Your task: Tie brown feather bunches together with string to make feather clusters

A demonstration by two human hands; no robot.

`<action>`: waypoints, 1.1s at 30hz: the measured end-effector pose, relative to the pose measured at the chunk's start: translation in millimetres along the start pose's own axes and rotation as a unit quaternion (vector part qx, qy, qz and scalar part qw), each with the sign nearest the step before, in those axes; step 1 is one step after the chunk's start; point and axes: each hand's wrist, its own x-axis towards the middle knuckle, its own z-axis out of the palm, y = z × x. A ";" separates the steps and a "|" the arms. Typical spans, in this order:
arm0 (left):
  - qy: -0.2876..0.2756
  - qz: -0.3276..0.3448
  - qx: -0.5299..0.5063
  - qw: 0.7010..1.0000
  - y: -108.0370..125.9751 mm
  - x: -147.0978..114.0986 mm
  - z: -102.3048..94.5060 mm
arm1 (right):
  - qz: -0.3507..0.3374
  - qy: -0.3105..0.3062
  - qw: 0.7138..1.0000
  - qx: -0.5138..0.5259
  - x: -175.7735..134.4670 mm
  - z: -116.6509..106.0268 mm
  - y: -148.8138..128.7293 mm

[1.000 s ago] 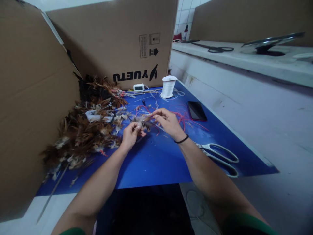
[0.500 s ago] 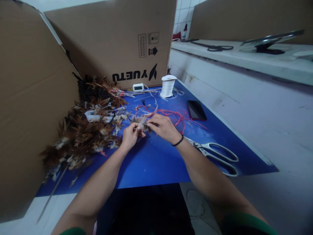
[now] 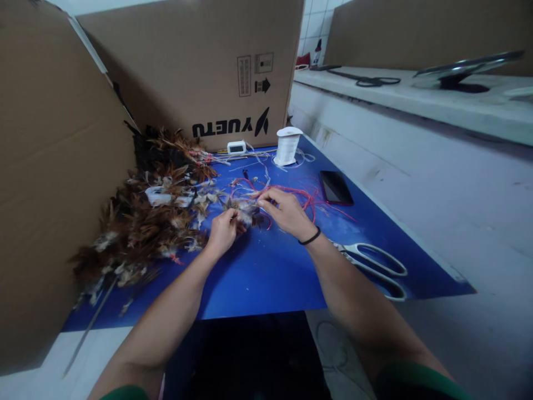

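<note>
We take the white spool [image 3: 287, 149] as our landmark; it stands upright on the blue tabletop [image 3: 250, 283], close to a big cardboard box [image 3: 183, 66]. Nearer to us than the spool, and a little to its left, is the small tuft of feathers [image 3: 250, 215] between our hands. Our left hand [image 3: 224, 229] has its thumb and fingers drawn together in a pinch on the left side of this tuft. Our right hand [image 3: 287, 211], almost straight in front of the spool on our side, has its thumb and forefinger close together at the tuft's other edge; we cannot tell whether a feather is caught between them. A black band [image 3: 310, 236] circles our right wrist.

Between the spool and our right hand lies a tangle of red string [image 3: 306, 197]. Well to the left of the spool spreads a heap of brown feathers [image 3: 145, 222], and just left of it sits a small white gadget [image 3: 236, 147] with a dark screen. The phone [image 3: 336, 188] lies flat to the right of the spool and nearer to us. Nearer still on that side are the scissors [image 3: 377, 266], their blades partly hidden by our right forearm.
</note>
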 end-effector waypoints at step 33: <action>0.003 0.258 0.282 0.924 -7.2 -4.7 0.4 | -0.096 -0.067 0.990 -0.078 -3.6 1.4 2.9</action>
